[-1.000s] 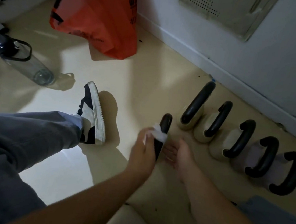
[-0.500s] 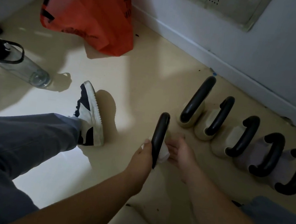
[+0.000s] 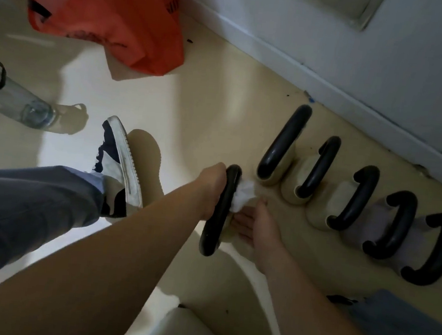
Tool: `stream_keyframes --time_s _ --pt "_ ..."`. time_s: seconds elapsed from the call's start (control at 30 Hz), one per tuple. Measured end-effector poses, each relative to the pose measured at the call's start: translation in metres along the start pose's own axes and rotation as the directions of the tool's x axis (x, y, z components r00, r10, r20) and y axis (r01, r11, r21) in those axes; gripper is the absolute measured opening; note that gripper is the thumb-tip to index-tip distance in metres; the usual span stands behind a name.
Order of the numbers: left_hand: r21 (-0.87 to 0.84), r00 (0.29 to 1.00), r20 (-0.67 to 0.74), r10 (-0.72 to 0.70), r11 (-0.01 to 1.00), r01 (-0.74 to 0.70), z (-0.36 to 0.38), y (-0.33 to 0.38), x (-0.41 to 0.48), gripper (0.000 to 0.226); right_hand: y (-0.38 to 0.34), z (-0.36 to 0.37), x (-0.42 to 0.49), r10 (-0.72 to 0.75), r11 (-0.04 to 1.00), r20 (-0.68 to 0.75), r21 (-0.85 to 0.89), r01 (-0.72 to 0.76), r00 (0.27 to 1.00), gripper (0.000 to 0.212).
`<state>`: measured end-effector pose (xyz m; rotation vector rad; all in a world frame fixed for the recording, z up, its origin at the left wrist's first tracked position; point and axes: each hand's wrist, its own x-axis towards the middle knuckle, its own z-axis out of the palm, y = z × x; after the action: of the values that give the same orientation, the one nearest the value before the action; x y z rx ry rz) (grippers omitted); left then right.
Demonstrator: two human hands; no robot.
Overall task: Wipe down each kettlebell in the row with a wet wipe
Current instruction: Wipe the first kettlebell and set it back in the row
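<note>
L hand (image 3: 212,191) grips black-handled cream kettlebell (image 3: 219,211) nearest in row | R hand (image 3: 255,222) presses crumpled white wet wipe (image 3: 242,197) to it, fingers partly curled | 5 kettlebells (image 3: 352,200) at right prob. left to wipe

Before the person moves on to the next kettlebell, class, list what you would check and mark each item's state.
1. Left hand grips the near kettlebell by its handle: ok.
2. Wet wipe is against that kettlebell: ok.
3. Right hand steadies its body: ok.
4. Whole surface wiped: cannot tell.
5. Five other kettlebells, the nearest being the tall one, stand upright in the row: ok.
6. Wipe still wet: cannot tell.
</note>
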<state>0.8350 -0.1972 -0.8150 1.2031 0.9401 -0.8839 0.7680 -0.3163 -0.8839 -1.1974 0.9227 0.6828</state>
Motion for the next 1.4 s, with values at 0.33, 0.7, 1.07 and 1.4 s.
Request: stream_keyframes --time_s 0.33,0.7,1.07,1.4 --pt "0.229 0.864 -0.348 0.365 0.926 -0.299 -0.005 -0.060 -0.043 0.057 -0.010 0.014 -0.021 0.038 0.999 0.012 0.020 -0.038 0.999 0.068" --pt "0.938 0.867 0.257 0.426 -0.324 -0.118 0.033 0.027 0.030 0.039 -0.014 0.010 -0.022 0.108 0.988 0.072 0.102 -0.116 0.991 0.072" --pt "0.860 0.647 0.493 0.582 -0.439 -0.260 -0.010 -0.036 0.003 0.042 -0.014 0.010 -0.009 0.106 0.990 0.004 0.096 -0.105 0.994 0.067" --pt "0.676 0.479 0.708 0.519 -0.694 -0.248 -0.073 -0.145 -0.031 0.054 -0.009 0.020 -0.038 0.044 0.998 -0.070 -0.046 -0.047 0.997 0.072"
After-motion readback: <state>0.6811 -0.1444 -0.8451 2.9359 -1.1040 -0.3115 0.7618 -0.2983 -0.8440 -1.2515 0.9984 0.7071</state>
